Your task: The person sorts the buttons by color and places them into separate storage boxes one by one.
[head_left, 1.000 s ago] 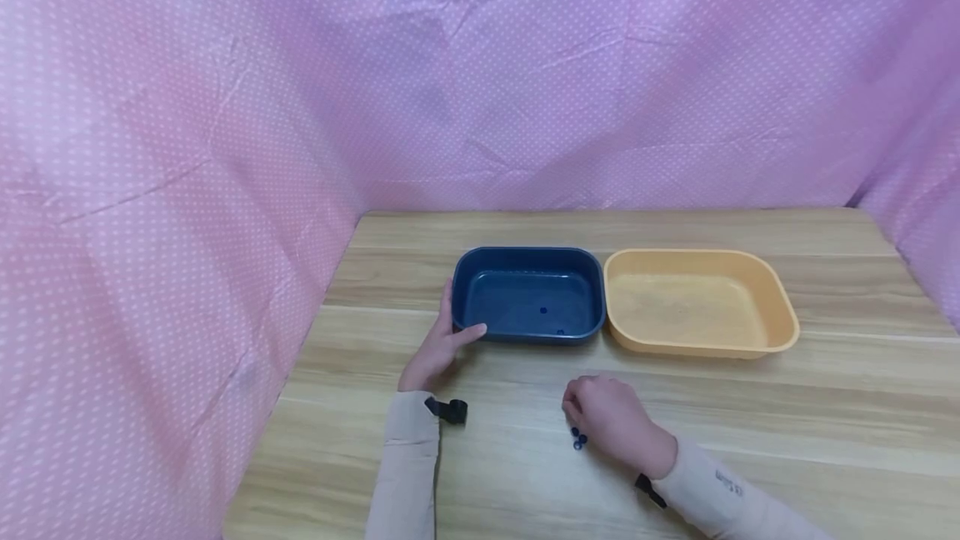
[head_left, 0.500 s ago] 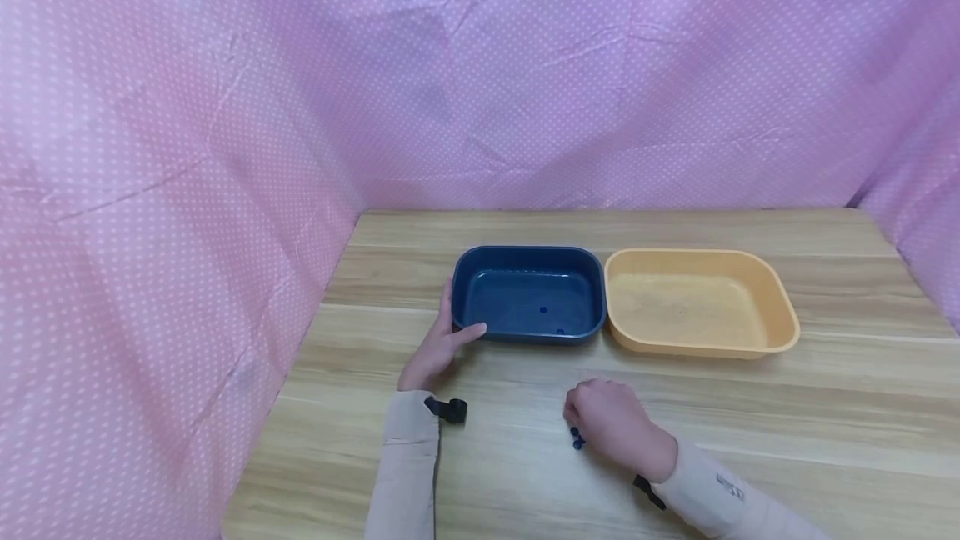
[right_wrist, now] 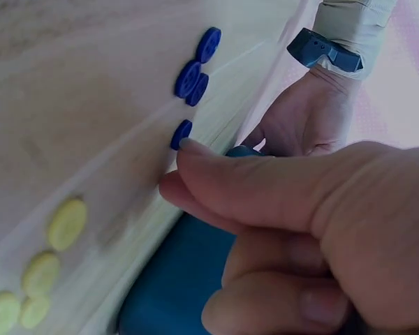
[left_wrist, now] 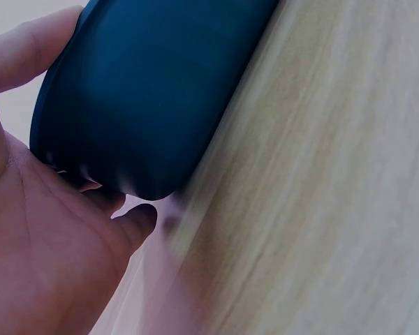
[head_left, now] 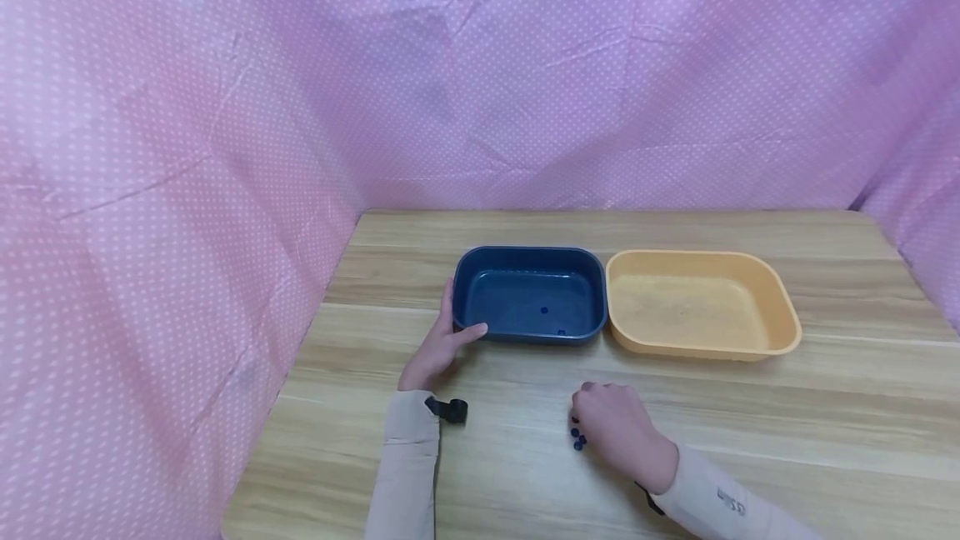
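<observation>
My left hand holds the left end of a dark blue plastic tub, thumb over the near rim and fingers along the outside; the left wrist view shows this grip on the tub. Inside lie two small dark blue pieces. My right hand is low over the table in front of the tubs, thumb and forefinger together, other fingers curled. Their tips are right at a blue button; I cannot tell whether they pinch it. More blue buttons lie just beyond, in a loose row.
A yellow tub stands against the blue tub's right side. Several yellow buttons lie on the wooden table and show only in the right wrist view. Pink dotted cloth hangs behind and beside the table.
My right hand has shifted slightly to the right, and another blue button now shows by its fingertips. My left hand has stayed on the blue tub.
</observation>
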Demonstrator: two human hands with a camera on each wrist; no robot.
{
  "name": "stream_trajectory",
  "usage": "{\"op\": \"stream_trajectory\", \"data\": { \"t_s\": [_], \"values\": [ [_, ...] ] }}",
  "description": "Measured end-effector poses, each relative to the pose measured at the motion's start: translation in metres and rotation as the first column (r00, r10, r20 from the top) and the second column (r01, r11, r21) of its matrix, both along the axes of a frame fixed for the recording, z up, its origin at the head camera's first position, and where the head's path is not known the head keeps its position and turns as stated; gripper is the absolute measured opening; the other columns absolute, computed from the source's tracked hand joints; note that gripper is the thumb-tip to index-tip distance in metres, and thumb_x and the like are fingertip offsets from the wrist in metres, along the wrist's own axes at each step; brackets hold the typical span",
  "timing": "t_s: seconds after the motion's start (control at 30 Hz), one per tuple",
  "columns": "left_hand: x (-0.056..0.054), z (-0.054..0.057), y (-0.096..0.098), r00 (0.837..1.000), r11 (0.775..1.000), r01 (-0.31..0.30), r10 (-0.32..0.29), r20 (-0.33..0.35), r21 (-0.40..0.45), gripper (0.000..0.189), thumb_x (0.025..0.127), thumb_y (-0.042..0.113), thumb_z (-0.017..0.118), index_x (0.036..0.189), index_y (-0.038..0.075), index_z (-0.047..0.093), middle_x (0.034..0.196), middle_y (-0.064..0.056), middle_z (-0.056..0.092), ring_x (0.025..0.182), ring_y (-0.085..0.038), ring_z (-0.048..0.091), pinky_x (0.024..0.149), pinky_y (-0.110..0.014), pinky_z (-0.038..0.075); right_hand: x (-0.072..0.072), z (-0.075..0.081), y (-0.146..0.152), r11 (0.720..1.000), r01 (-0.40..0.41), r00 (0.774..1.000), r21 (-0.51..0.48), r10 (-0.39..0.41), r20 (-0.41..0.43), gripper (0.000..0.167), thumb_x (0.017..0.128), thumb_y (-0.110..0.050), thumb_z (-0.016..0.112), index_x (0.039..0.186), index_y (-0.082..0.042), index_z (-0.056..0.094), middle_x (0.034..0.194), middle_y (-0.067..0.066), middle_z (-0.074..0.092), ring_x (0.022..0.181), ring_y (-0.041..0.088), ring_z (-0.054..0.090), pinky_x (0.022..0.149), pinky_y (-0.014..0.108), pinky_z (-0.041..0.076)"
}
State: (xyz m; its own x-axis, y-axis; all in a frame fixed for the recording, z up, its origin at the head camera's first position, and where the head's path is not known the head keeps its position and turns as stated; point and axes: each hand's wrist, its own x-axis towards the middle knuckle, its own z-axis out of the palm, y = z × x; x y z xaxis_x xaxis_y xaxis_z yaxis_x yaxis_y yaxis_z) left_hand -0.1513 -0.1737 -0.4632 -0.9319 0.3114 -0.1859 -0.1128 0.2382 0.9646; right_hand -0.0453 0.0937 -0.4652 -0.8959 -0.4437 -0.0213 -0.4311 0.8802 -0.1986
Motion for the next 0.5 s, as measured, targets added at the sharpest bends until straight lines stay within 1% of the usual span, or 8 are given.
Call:
{"op": "stream_trajectory", "data": {
  "t_s": [0.07,0.1,0.17,0.3,0.4,0.5],
  "values": [
    [0.000,-0.001,0.000,1.000,1.000,0.001,-0.001,0.000,-0.003,0.101,0.094,0.019,0.065,0.154,0.024,-0.017,0.161,0.000,-0.014,0.147,-0.022,-0.005,0.117,-0.049,0.001,0.000,-0.001,0.000,1.000,0.003,1.000,0.012,-0.003,0.001,0.025,0.077,0.008,0.067,0.063,-0.013,0.061,0.059,-0.003,0.047,0.050,0.011,0.039,0.040,0.032,0.038],
    [-0.002,-0.004,-0.001,1.000,1.000,0.000,0.000,0.002,-0.001,0.102,0.094,0.018,0.065,0.154,0.024,-0.017,0.161,0.000,-0.014,0.147,-0.022,-0.005,0.117,-0.049,0.001,0.000,-0.001,0.000,1.000,0.002,1.000,0.018,-0.002,-0.003,0.025,0.077,0.008,0.067,0.063,-0.013,0.061,0.059,-0.003,0.046,0.050,0.011,0.039,0.040,0.031,0.038],
    [-0.005,-0.011,-0.002,1.000,1.000,-0.006,0.006,0.002,0.003,0.101,0.095,0.017,0.064,0.154,0.024,-0.017,0.161,0.001,-0.015,0.147,-0.021,-0.006,0.117,-0.049,0.000,0.000,-0.003,0.000,1.000,0.000,1.000,0.027,0.000,-0.009,0.024,0.077,0.007,0.067,0.064,-0.012,0.061,0.059,-0.003,0.046,0.049,0.011,0.039,0.040,0.031,0.038],
    [-0.011,-0.028,-0.005,1.000,1.000,-0.020,0.020,-0.019,-0.004,0.101,0.095,0.018,0.064,0.154,0.025,-0.018,0.161,0.004,-0.015,0.147,-0.021,-0.006,0.116,-0.050,-0.001,0.001,-0.004,-0.001,0.999,-0.004,1.000,0.035,0.005,-0.011,0.023,0.076,0.006,0.068,0.064,-0.013,0.062,0.058,-0.003,0.046,0.049,0.011,0.039,0.040,0.031,0.038],
    [-0.011,-0.032,-0.004,0.998,0.999,-0.032,0.031,-0.051,-0.008,0.100,0.095,0.021,0.064,0.154,0.026,-0.016,0.161,0.005,-0.012,0.147,-0.021,-0.003,0.116,-0.051,0.001,0.001,-0.004,-0.001,0.999,-0.004,1.000,0.033,0.004,-0.003,0.024,0.076,0.006,0.068,0.063,-0.013,0.062,0.059,-0.003,0.047,0.049,0.011,0.040,0.040,0.032,0.040],
    [-0.010,-0.033,-0.004,0.996,0.999,-0.042,0.042,-0.075,0.000,0.100,0.094,0.022,0.065,0.155,0.026,-0.014,0.162,0.005,-0.009,0.147,-0.022,0.001,0.116,-0.052,0.003,0.002,-0.003,-0.001,1.000,0.001,1.000,0.029,-0.001,0.002,0.025,0.075,0.007,0.067,0.063,-0.013,0.060,0.059,-0.003,0.046,0.050,0.012,0.041,0.040,0.033,0.040]
  ]
}}
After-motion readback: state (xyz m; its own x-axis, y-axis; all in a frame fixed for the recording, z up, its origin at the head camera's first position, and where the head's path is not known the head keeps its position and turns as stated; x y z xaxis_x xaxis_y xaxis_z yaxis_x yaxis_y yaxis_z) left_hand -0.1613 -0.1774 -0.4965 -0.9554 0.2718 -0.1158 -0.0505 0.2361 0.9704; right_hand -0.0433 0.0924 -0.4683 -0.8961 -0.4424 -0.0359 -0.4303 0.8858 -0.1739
